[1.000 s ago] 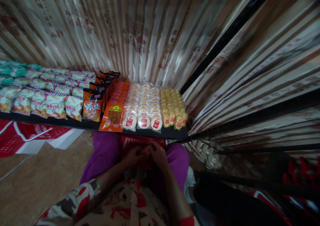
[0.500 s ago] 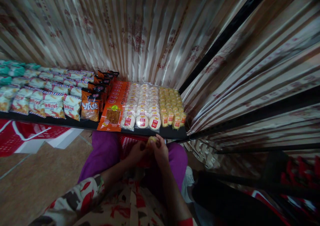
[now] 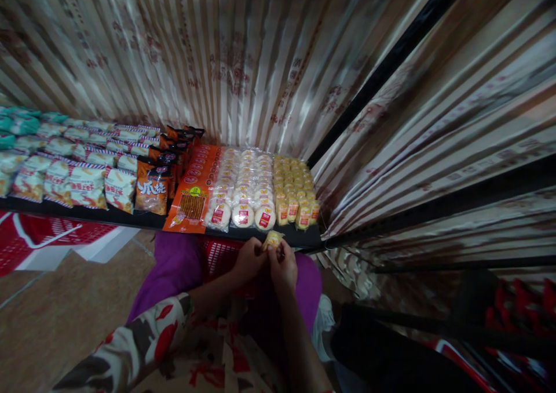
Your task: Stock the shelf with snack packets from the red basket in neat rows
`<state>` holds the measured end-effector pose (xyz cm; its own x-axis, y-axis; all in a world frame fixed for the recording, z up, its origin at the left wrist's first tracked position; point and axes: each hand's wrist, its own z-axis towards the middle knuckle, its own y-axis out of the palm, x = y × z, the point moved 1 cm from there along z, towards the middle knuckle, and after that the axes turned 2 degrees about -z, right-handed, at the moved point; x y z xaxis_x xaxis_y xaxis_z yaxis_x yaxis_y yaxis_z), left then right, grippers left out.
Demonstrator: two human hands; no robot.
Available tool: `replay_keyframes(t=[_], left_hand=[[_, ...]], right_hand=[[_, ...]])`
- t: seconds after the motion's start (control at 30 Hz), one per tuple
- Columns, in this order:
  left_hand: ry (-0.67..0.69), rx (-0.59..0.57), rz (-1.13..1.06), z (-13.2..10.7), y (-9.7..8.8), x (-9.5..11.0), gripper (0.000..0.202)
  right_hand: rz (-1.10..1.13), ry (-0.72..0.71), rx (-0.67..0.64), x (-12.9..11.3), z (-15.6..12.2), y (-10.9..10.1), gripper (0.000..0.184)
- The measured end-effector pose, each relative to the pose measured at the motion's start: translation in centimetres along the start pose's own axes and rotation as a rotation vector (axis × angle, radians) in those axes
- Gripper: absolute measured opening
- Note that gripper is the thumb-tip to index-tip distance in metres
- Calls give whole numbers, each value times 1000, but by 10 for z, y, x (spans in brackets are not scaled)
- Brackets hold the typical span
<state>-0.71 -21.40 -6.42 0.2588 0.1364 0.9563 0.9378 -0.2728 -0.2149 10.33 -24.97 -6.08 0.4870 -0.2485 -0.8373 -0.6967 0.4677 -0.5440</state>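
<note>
Dim warm light; sheen on striped curtain [image 3: 243,62]; strong wide-angle bending at edges; soft focus.

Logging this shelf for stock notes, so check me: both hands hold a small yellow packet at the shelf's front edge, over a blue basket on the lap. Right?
Not quite: the basket is red, not blue, as the head view shows. The rest stands: the left hand and right hand together hold a small yellow packet at the front edge of the shelf.
</note>
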Motion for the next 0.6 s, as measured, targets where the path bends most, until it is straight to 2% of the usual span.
replay_keyframes(t=[0.17,0.37,0.6], left_hand=[[100,61,122,7,8,6,14],[145,45,108,14,17,8,3],[146,24,74,24,28,9,9]], right_hand=[[-135,-61,42,-1,6,-6,58],[-183,-53,69,0,14,-12,65],[-200,-25,132,0,22,-17,59]])
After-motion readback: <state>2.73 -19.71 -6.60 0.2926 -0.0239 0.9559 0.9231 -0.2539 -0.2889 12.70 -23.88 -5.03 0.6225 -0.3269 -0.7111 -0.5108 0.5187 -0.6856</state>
